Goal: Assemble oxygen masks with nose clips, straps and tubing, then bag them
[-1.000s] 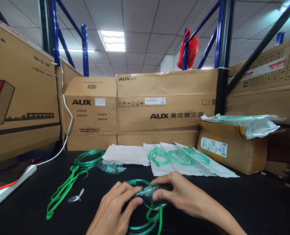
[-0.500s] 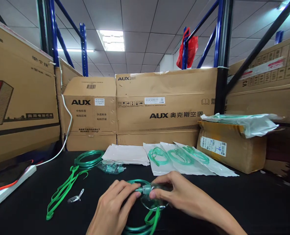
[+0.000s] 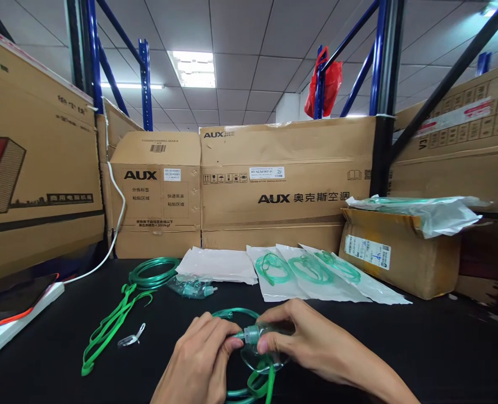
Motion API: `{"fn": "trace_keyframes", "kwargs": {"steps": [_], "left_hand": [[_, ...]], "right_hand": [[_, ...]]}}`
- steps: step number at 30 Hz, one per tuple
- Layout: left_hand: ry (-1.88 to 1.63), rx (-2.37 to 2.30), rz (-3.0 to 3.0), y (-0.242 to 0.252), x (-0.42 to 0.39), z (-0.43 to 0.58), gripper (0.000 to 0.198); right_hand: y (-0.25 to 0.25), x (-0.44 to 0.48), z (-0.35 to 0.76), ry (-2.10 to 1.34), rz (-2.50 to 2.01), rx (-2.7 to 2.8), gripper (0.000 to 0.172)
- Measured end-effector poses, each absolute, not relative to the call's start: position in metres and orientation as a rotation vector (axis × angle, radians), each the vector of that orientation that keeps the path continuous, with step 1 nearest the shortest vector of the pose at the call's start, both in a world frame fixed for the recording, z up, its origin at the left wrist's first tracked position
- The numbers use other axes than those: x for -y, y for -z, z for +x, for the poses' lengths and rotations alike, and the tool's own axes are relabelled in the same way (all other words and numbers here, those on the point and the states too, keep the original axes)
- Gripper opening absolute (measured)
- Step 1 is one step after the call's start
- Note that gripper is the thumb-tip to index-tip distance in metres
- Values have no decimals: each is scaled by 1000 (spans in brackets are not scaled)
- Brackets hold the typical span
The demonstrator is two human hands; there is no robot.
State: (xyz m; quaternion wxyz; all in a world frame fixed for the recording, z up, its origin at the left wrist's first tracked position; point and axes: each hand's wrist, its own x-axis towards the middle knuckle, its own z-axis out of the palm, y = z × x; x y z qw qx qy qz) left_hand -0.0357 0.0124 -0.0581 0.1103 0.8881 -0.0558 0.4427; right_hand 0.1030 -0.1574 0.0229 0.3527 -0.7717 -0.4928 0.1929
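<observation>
A clear oxygen mask [image 3: 253, 359] with a pale green connector [image 3: 251, 335] is held low in the middle of the head view. My right hand [image 3: 301, 334] is closed around the mask's body beside the connector. Pinched between thumb and fingers of my left hand [image 3: 202, 353] is the end of the green tubing [image 3: 238, 310], which meets the connector. Its coil loops behind and below my hands, partly hidden. A green elastic strap [image 3: 270, 381] hangs from the mask.
On the black tabletop lie another tubing coil [image 3: 154, 272], a bagged mask part [image 3: 194, 288], green straps [image 3: 110, 331] and a clear clip [image 3: 132, 336]. White packets [image 3: 312, 275] lie farther back. A cardboard box [image 3: 400, 252] stands right, a power strip [image 3: 22, 322] left.
Both hands still hold the mask and tubing. The mask and connector have shifted slightly down, and more of the tubing loop shows behind my hands.
</observation>
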Motion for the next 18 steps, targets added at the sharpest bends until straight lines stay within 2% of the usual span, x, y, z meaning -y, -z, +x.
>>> {"fn": "trace_keyframes", "kwargs": {"steps": [10,18], "left_hand": [[-1358,175,2586,62,-11,-33,20],[-1386,184,2578,55,-7,-35,19]], "right_hand": [[-17,155,110,-497,-1933,1328,14],[-20,155,107,-517,-1910,1330,15]]}}
